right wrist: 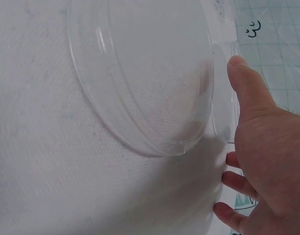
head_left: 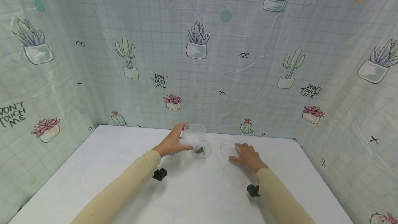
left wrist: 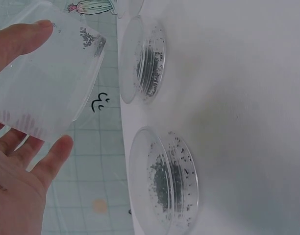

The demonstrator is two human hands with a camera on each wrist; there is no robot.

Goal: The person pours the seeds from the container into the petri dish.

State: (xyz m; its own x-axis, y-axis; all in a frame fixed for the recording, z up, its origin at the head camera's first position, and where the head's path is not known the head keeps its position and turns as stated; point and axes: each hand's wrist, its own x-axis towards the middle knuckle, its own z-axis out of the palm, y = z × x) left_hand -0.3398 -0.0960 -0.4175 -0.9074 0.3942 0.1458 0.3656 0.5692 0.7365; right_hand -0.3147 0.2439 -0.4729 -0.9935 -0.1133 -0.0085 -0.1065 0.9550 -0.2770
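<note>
My left hand (head_left: 174,141) grips a clear plastic tub (head_left: 194,134) between thumb and fingers, tilted, with dark grains (left wrist: 93,41) gathered in one corner. Beneath and beside the tub is a clear petri dish (head_left: 202,151) with a dark heap of grains. A second petri dish (left wrist: 162,181), also holding dark grains, stands to its left, partly behind the left hand in the head view. My right hand (head_left: 250,156) spreads thumb and fingers around the right edge of a clear round dish (head_left: 226,151) on the table; firm contact is hard to see.
Another clear round dish or lid (head_left: 234,176) lies nearer on the white table (head_left: 186,196). A cactus-print curtain (head_left: 211,72) hangs close behind the table and at both sides. Black wrist mounts (head_left: 160,174) show below the sleeves.
</note>
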